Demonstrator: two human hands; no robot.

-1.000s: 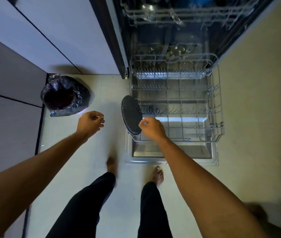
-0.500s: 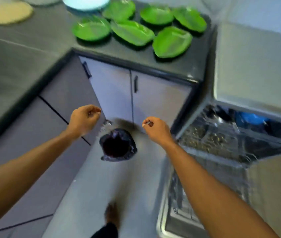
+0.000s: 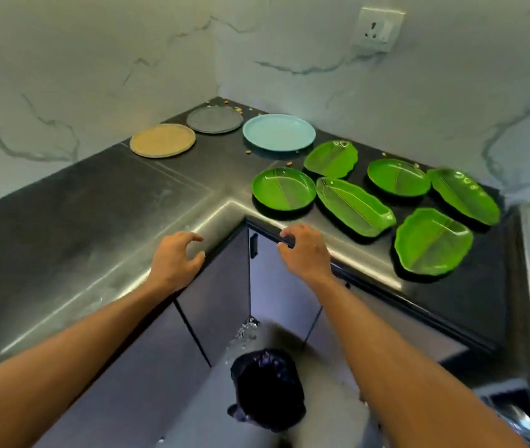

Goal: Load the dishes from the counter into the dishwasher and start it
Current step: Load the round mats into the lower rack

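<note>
**Nine to go: back for the next load**

Nine dishes wait on the dark polished stone worktop (image 3: 102, 221), and the view has swung up and away from the dishwasher rack, where the dark round plate went in a second ago. That one is delivered, so this is the turn back for the next.

The left hand (image 3: 176, 258) hovers over the worktop's inner corner, fingers spread and loosely hooked, gripping nothing. The right hand (image 3: 302, 253) hangs just off the front edge, fingers slack and curled. It looks empty too.

Along the back wall sit the tan round plate (image 3: 162, 140), the grey round plate (image 3: 214, 119) and the pale blue round plate (image 3: 279, 132). Nearer in come six glossy green ones. The round green leaf-veined plate (image 3: 284, 189) and the long green leaf-shaped dish (image 3: 355, 206) lie closest to the right hand, so one of them looks the likely next pick.

Only a sliver of the open dishwasher (image 3: 522, 425) shows, low on the right. The black bin bag (image 3: 266, 392) stands on the floor between the arms. By this count the job is barely under way.
</note>
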